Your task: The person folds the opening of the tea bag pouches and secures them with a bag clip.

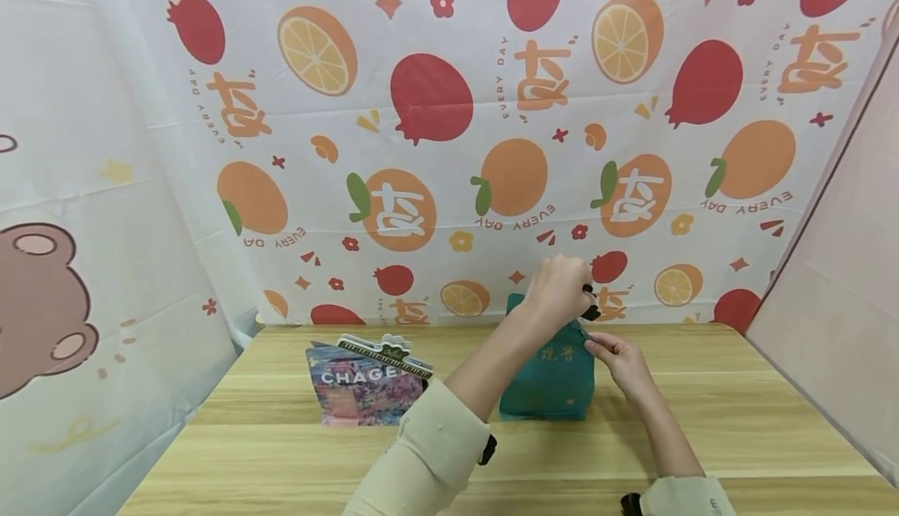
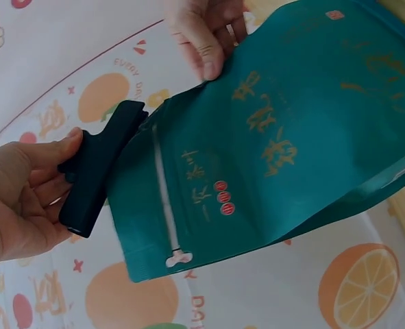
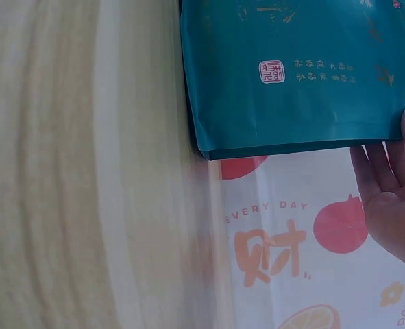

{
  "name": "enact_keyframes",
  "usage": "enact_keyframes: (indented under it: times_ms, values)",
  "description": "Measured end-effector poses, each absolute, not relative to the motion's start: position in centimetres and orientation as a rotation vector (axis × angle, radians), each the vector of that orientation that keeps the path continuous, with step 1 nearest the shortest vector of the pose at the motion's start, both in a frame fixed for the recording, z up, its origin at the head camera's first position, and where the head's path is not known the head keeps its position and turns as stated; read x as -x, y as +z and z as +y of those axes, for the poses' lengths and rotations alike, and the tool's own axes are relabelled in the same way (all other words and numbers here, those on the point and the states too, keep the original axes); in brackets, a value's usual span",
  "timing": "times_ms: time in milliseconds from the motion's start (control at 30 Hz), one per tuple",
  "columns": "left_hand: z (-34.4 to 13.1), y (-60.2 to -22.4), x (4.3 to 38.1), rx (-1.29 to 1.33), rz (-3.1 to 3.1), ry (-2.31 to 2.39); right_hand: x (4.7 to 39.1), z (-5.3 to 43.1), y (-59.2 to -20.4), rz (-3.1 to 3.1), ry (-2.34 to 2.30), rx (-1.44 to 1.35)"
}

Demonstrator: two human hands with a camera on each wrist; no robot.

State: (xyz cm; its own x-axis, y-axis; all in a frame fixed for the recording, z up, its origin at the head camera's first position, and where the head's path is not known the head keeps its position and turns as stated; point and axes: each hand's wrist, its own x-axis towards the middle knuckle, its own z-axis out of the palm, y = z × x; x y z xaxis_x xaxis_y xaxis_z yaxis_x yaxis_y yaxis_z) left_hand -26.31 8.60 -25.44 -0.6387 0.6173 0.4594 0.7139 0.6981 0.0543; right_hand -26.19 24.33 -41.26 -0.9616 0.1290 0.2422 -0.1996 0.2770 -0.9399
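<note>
A teal tea bag [image 1: 544, 387] with gold characters stands upright on the table. My left hand [image 1: 559, 290] is above its top, gripping a black bag clip [image 2: 101, 170] between thumb and fingers. In the left wrist view the clip lies along part of the bag's top edge; whether it bites the bag I cannot tell. Below the clip runs a pale zip strip [image 2: 164, 192] with a small white slider at one end. My right hand [image 1: 621, 364] pinches the bag's right side edge near the top, thumb on one face, as the right wrist view also shows.
Left of the teal bag stands a colourful CHAGEE bag [image 1: 365, 399] with a ruler-patterned clip [image 1: 386, 356] slanting across its top. Behind the wooden table [image 1: 246, 430] hangs a fruit-printed curtain [image 1: 449, 188]. Pale side curtains flank both sides.
</note>
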Motion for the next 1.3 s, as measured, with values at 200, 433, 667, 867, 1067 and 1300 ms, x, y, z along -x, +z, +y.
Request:
enact_keyframes:
  times_ms: [200, 433, 667, 867, 1067, 1300]
  values:
    - [9.0, -25.7, 26.3, 1.031, -2.518, -0.293, 26.3, 24.3, -41.4, -2.287, 1.736, -0.054]
    - [9.9, -26.2, 26.0, 1.021, -2.524, -0.168, 26.3, 24.4, -41.5, -2.286, 1.75, -0.073]
    - [11.1, -26.9, 25.4, 0.966, -2.47, 0.096, 26.1, 24.5, -41.5, -2.289, 1.742, -0.088]
    - [11.4, -27.3, 25.2, 0.927, -2.443, 0.151, 26.2, 24.4, -41.6, -2.264, 1.751, -0.096]
    - [11.3, -27.4, 25.2, 0.936, -2.453, 0.126, 26.2, 24.3, -41.6, -2.271, 1.757, -0.086]
    - [11.3, -27.7, 25.2, 0.931, -2.434, 0.136, 26.1, 24.4, -41.6, -2.266, 1.74, -0.094]
